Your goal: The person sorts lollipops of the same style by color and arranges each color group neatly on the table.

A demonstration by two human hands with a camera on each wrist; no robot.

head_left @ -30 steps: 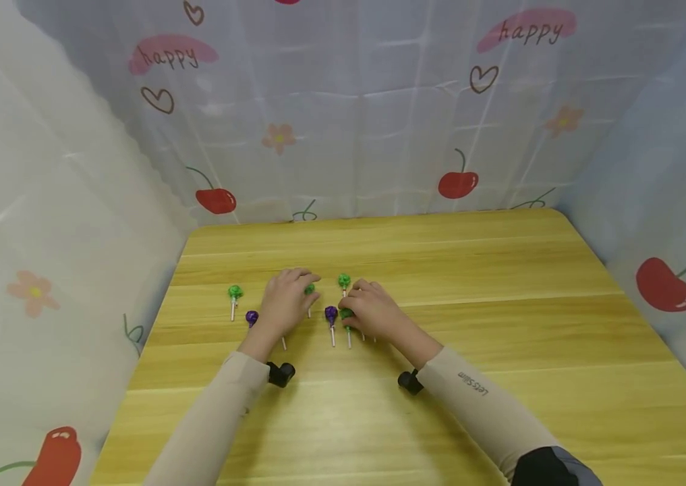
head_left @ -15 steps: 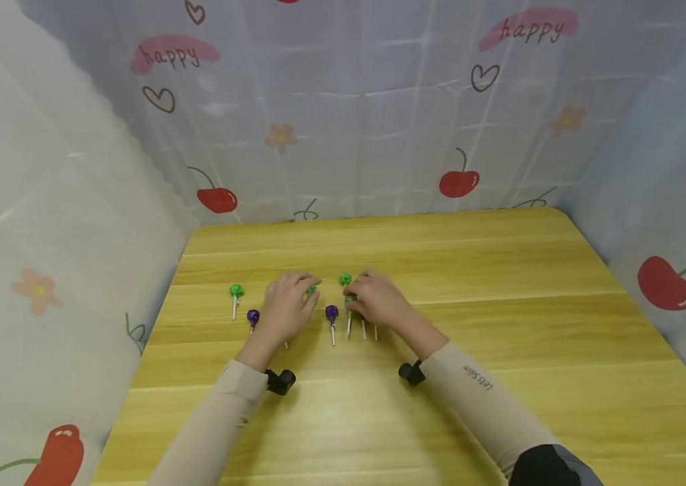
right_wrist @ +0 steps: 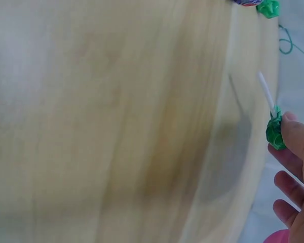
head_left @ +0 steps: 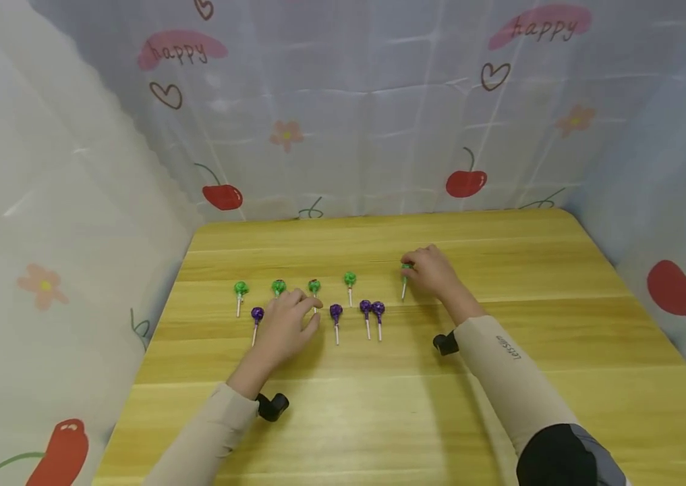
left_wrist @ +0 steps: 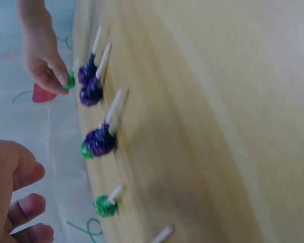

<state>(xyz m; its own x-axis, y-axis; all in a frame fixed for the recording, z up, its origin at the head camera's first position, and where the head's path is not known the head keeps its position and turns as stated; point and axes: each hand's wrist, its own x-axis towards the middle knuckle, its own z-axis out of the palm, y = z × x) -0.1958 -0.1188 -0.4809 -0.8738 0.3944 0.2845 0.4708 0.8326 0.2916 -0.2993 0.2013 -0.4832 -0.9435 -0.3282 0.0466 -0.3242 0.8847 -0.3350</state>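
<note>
My right hand (head_left: 435,275) pinches a green-wrapped lollipop (right_wrist: 275,134) by its candy end, between thumb and fingers. The white stick points away from the fingertips, and a shadow falls on the table in the right wrist view. My left hand (head_left: 284,329) hovers with relaxed fingers over the left group of lollipops, holding nothing. Beyond its fingers lie green lollipops (head_left: 314,286) in a loose row, one partly covered by the hand. Purple lollipops (head_left: 335,312) lie in a nearer row, two of them side by side at its right end.
A wooden table (head_left: 531,304) spreads under everything. A patterned curtain (head_left: 367,155) stands along its back edge and both sides. Small black devices (head_left: 272,407) are strapped at the wrists, below the sleeves.
My right hand has picked the green lollipop from beside the purple ones and carried it right and farther back. My left hand has drawn slightly nearer, uncovering green lollipops behind it.
</note>
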